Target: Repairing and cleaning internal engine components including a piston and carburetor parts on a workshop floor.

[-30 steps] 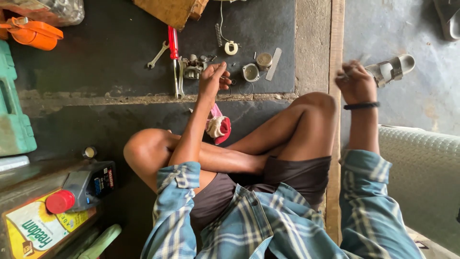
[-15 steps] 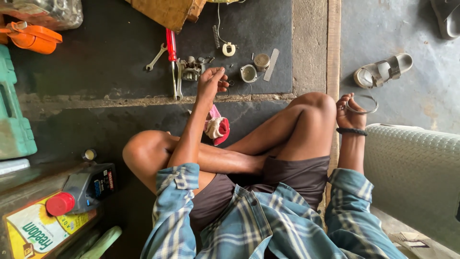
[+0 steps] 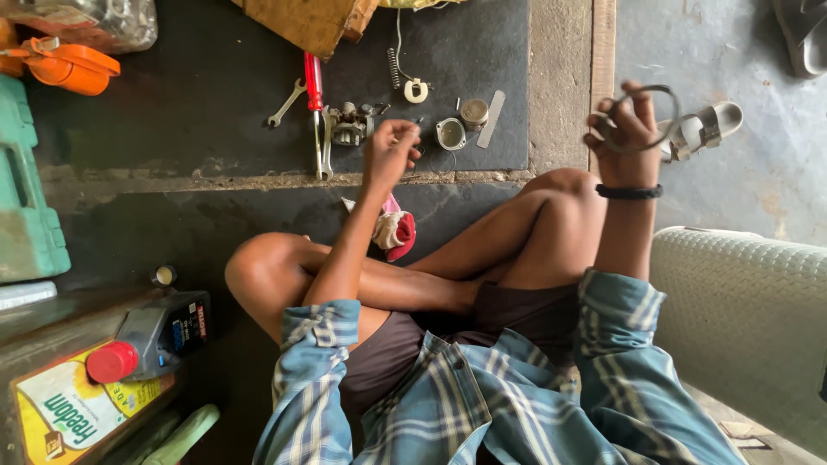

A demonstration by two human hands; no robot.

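Note:
I sit cross-legged on a dark mat [image 3: 215, 69]. My left hand [image 3: 390, 148] hovers over small metal parts, fingertips pinched around a tiny pin. Just beyond it lie a carburettor-like body [image 3: 349, 125], a metal cup [image 3: 450, 133], a short cylinder [image 3: 472, 112] and a flat strip [image 3: 492, 119]. My right hand [image 3: 627, 133], with a black band on its wrist, is raised above my right knee and grips a thin dark ring [image 3: 663, 95].
A red-handled screwdriver [image 3: 314, 79], pliers [image 3: 324, 151], a small wrench [image 3: 284, 103], a spring [image 3: 394, 65] and a white loop [image 3: 416, 89] lie on the mat. A red-white cloth [image 3: 398, 234] rests by my shin. A sandal [image 3: 708, 127], green case [image 3: 26, 198], oil bottle [image 3: 155, 337] and grey seat [image 3: 741, 310] surround me.
My right hand dropped to my knee, then rose again, and now holds the thin ring up. My left hand stayed over the small parts, shifting only slightly.

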